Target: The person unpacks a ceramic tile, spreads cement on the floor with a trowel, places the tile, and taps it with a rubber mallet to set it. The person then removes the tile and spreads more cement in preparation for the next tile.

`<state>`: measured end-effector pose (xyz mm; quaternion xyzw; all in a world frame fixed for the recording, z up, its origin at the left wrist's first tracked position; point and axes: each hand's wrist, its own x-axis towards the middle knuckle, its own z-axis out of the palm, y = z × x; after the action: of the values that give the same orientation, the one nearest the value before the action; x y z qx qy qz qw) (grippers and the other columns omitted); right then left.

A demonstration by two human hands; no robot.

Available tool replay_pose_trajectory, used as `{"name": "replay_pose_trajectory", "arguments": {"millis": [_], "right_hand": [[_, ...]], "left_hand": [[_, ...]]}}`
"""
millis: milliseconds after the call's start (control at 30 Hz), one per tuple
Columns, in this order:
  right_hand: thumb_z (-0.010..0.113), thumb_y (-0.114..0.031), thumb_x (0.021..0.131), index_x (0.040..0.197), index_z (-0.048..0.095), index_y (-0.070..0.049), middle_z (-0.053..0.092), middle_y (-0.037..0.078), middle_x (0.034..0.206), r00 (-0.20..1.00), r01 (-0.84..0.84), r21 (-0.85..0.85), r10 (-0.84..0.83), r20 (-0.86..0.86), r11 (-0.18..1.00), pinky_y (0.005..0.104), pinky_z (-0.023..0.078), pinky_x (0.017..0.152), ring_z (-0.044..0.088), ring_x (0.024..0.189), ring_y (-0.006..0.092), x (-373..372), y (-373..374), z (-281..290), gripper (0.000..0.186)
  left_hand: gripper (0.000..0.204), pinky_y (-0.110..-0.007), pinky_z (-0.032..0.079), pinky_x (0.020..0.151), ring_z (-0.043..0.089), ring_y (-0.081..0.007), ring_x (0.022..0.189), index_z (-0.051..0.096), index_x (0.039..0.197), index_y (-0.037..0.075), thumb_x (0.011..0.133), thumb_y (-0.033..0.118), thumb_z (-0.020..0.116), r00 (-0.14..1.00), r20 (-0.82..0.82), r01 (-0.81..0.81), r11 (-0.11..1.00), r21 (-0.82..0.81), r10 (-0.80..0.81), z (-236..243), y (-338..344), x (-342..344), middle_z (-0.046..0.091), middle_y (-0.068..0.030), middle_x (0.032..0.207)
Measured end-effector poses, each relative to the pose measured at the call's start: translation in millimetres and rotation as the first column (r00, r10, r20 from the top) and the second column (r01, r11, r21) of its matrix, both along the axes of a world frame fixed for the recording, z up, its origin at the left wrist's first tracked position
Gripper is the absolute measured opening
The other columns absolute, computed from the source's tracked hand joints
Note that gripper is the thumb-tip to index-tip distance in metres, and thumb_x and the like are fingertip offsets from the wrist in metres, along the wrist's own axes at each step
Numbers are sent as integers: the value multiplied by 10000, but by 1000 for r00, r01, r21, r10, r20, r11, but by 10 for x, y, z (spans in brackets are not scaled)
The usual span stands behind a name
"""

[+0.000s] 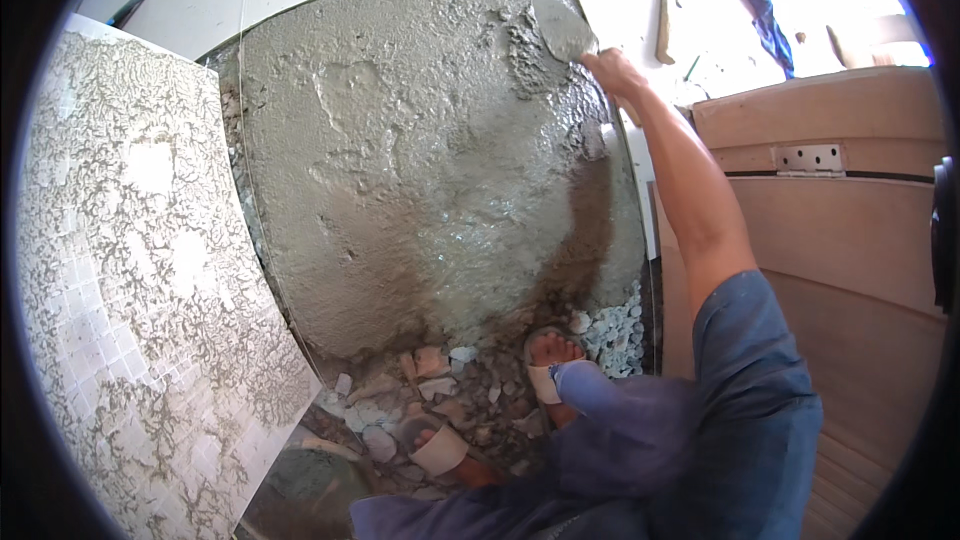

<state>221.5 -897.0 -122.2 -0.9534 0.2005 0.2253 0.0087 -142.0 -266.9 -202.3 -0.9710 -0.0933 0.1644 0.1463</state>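
My right hand (614,72) is closed around the handle of a trowel (563,28) at the far right corner of a bed of wet grey mortar (400,150). The flat blade lies against the mortar, beside a rough, broken patch of it. Around the middle the surface is wet and shiny; toward the far left it is lumpy, with shallow hollows. My right arm reaches forward along the bed's right side. My left hand does not show.
A large tile (150,240), its gridded face smeared with mortar, leans at left. Rubble (430,390) surrounds my sandalled feet. A bucket (310,485) stands near left. Brown wooden panels (830,230) with a hinge are at right. Beyond lie a wooden-handled tool (663,22) and blue cloth (768,28).
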Motion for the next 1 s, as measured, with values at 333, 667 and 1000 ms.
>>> {"name": "replay_pose_trajectory", "arguments": {"millis": [333,667,1000], "right_hand": [[474,-405,958,956,587,76,566,125,638,802,500,439,-590,89,746,353,497,502,595,544,207,-779,545,808,494],[436,-412,936,903,658,50,685,166,756,823,551,251,-568,-4,796,438,531,688,670,679,283,-365,286,659,513],[420,-436,960,932,575,27,564,87,620,699,534,602,-710,80,593,345,470,492,548,488,174,-709,769,641,489]], "left_hand": [[215,-439,484,682,590,-305,789,487,760,93,783,256,626,999,-16,30,999,36,-29,-36,29,-66,564,-102,823],[173,-415,488,641,591,-272,779,488,804,123,789,240,614,993,-106,59,992,112,-47,-136,120,-115,557,-73,836],[168,-423,482,651,588,-277,773,491,784,121,788,241,608,996,-2,87,995,45,-87,-118,92,-64,556,-80,824]]}}
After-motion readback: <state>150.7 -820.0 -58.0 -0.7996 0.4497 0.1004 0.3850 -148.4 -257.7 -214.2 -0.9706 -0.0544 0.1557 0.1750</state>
